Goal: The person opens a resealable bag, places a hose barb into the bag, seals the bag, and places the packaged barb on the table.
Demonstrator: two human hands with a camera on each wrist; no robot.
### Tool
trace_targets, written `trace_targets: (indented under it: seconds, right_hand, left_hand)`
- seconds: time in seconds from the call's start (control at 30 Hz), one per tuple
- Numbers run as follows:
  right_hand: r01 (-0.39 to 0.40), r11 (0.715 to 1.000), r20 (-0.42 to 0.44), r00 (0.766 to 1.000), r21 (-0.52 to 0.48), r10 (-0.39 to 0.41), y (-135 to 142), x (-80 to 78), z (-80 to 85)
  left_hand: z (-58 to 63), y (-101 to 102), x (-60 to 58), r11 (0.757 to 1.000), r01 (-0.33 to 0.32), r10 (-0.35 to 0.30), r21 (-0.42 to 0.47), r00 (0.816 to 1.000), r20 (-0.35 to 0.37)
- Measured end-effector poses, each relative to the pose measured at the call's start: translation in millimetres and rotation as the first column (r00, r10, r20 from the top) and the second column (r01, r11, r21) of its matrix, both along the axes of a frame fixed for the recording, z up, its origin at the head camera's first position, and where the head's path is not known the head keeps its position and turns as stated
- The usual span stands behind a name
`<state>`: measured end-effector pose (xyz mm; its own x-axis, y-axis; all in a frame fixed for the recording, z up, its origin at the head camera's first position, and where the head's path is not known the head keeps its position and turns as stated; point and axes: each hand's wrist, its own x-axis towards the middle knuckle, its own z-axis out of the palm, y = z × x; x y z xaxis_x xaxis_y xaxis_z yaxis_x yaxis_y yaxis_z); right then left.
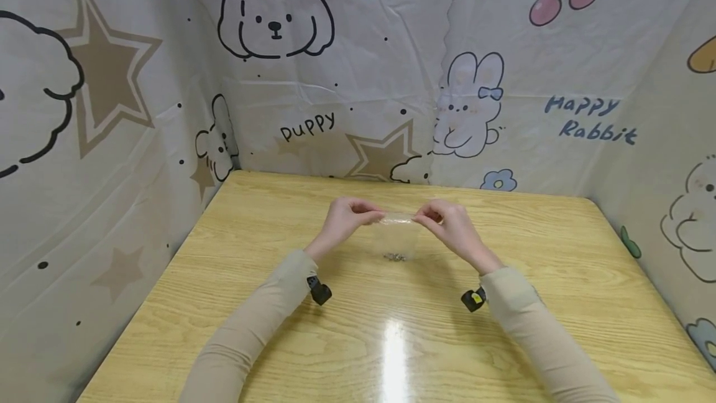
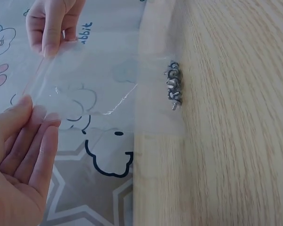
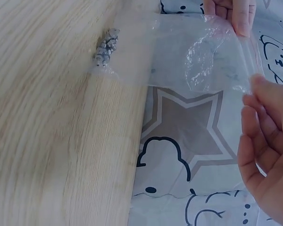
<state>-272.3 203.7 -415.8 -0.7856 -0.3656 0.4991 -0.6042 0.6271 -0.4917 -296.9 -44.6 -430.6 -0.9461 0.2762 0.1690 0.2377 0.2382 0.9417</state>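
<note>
A clear zip bag [image 1: 396, 235] hangs upright between my two hands over the table. Its top left corner is pinched between the thumb and fingers of my left hand [image 1: 348, 216]; my right hand [image 1: 449, 224] pinches the top right corner. Small silvery metal pieces, seemingly screws [image 2: 174, 84], lie bunched along the bottom of the bag. In the right wrist view the screws [image 3: 106, 48] show through the plastic as one cluster. A reddish line runs along the bag's top edge between the two grips.
The wood-grain table [image 1: 358, 328] spreads around and below the bag. Behind it and at both sides hangs a white curtain [image 1: 358, 79] printed with cartoon animals and stars. A small black camera is strapped at each wrist.
</note>
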Motion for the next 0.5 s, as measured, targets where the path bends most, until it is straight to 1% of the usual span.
trace_targets:
  seconds: [0.1, 0.27, 0.4, 0.5]
  right_hand:
    - [0.003, 1.0, -0.039, 0.999, -0.009, -0.004, 2.6, -0.5, -0.9]
    - [-0.013, 1.0, -0.079, 0.997, 0.001, 0.013, 6.5, -0.9, -2.0]
    - [-0.015, 1.0, -0.069, 0.998, 0.009, 0.016, 8.7, 0.0, -2.3]
    - [0.002, 1.0, -0.05, 0.999, 0.012, -0.001, 9.6, 1.0, -1.4]
  left_hand:
    - [-0.3, -1.3, -0.4, 1.0, -0.014, 0.014, -0.002, 1.0, -0.007]
    - [0.5, -1.0, -0.6, 1.0, 0.006, -0.006, 0.006, 1.0, -0.027]
    - [1.0, -1.7, -0.2, 1.0, -0.005, 0.004, -0.005, 0.999, -0.047]
    - [1.0, -3.3, 0.9, 1.0, -0.017, 0.017, -0.006, 0.999, -0.048]
